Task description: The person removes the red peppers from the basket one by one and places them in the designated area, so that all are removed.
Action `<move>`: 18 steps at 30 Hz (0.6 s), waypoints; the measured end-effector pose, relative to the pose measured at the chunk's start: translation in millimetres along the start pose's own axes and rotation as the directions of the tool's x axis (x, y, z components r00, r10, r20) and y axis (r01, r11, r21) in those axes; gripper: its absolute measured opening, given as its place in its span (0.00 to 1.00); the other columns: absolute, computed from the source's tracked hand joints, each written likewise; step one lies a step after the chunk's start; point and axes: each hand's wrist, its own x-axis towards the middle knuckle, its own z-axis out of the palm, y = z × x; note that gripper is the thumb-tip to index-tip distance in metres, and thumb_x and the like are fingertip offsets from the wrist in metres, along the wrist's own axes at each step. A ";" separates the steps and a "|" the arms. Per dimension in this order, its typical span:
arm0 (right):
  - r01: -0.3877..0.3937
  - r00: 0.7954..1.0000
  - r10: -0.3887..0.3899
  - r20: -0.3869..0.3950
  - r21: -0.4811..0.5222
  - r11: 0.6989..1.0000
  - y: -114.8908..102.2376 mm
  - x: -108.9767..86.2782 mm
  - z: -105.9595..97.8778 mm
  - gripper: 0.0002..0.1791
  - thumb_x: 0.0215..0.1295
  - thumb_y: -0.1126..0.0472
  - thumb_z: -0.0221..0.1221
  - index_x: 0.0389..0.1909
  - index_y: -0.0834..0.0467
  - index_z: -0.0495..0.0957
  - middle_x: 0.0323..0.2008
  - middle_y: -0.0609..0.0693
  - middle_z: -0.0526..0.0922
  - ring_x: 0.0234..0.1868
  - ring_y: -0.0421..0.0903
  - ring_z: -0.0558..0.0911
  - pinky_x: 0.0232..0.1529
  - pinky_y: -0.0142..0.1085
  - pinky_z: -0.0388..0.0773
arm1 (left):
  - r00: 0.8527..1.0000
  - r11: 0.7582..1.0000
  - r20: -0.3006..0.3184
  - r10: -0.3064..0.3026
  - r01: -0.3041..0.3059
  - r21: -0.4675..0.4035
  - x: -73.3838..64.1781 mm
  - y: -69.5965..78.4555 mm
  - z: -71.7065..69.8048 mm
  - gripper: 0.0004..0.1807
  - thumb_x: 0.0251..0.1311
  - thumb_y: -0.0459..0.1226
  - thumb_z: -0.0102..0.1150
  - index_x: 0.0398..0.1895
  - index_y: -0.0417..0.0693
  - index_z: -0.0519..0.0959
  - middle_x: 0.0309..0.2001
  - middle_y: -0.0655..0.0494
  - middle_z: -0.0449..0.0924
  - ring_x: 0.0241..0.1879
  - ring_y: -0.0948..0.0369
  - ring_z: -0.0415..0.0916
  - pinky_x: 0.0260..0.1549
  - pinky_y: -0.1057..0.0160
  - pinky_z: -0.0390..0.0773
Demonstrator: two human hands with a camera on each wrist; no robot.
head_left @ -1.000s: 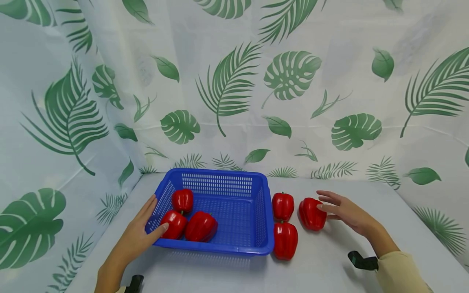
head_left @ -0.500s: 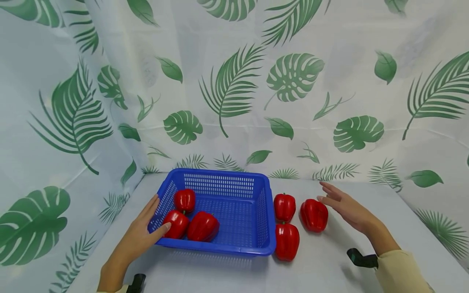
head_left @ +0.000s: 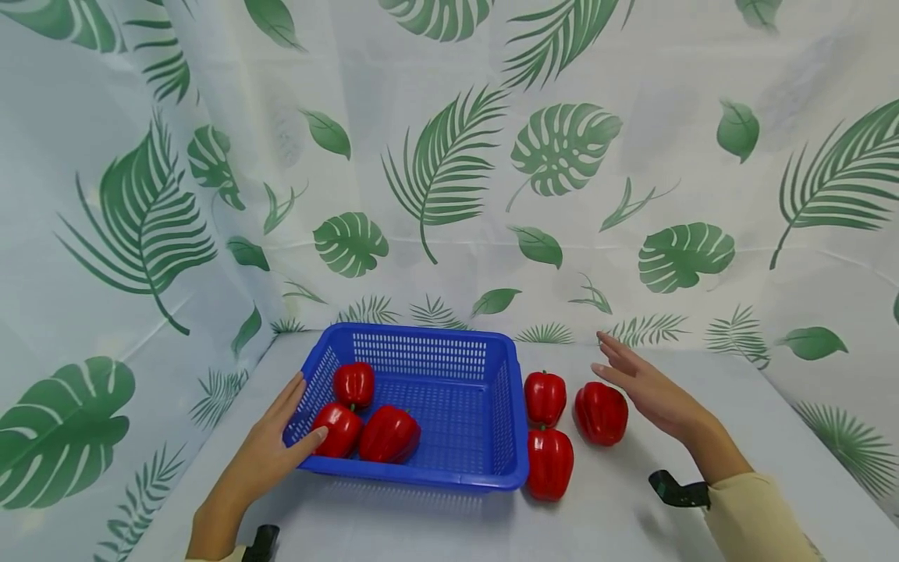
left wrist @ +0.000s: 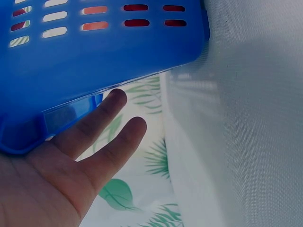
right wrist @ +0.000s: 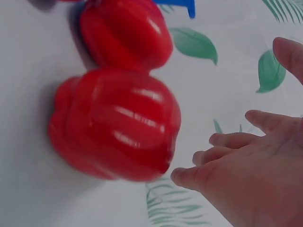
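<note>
My right hand, open and holding nothing, has moved off the outermost red pepper, which I judge is now released, lying on the desk right of the blue basket. My left hand, fingers straight, rests against the basket's left front corner.

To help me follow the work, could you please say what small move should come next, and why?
Probably swing the right hand leftward toward the rightmost pepper in the blue basket: the hand is empty and has come away from the outermost pepper on the table, while the left hand rests against the basket's side.
</note>
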 end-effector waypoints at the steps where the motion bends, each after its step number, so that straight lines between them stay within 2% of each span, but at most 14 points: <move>1: 0.003 1.000 -0.003 0.002 0.001 1.000 -2.1 0.2 1.6 0.51 0.80 0.47 0.58 0.89 0.51 0.34 0.85 0.70 0.37 0.81 0.79 0.42 0.69 0.82 0.48 | 1.000 1.000 0.000 0.000 0.000 -0.001 0.1 -0.2 0.1 0.56 0.69 0.60 0.63 0.86 0.36 0.50 0.86 0.36 0.44 0.81 0.30 0.45 0.64 0.23 0.63; 10: 0.022 1.000 -0.022 0.008 0.015 1.000 -16.2 1.5 14.2 0.51 0.79 0.47 0.59 0.89 0.50 0.36 0.85 0.69 0.40 0.80 0.79 0.48 0.68 0.77 0.60 | 1.000 1.000 0.001 0.003 -0.003 -0.002 0.4 -1.0 -0.4 0.56 0.69 0.60 0.63 0.86 0.36 0.50 0.86 0.37 0.44 0.81 0.30 0.45 0.63 0.24 0.65; 18: 0.039 0.999 -0.039 0.010 -0.015 0.999 -28.6 4.0 25.7 0.50 0.79 0.45 0.58 0.89 0.48 0.38 0.85 0.67 0.42 0.81 0.77 0.49 0.69 0.76 0.58 | 1.000 1.000 -0.001 -0.001 0.001 0.002 0.4 -0.8 -0.3 0.56 0.69 0.60 0.63 0.86 0.36 0.50 0.86 0.37 0.45 0.81 0.31 0.45 0.63 0.24 0.65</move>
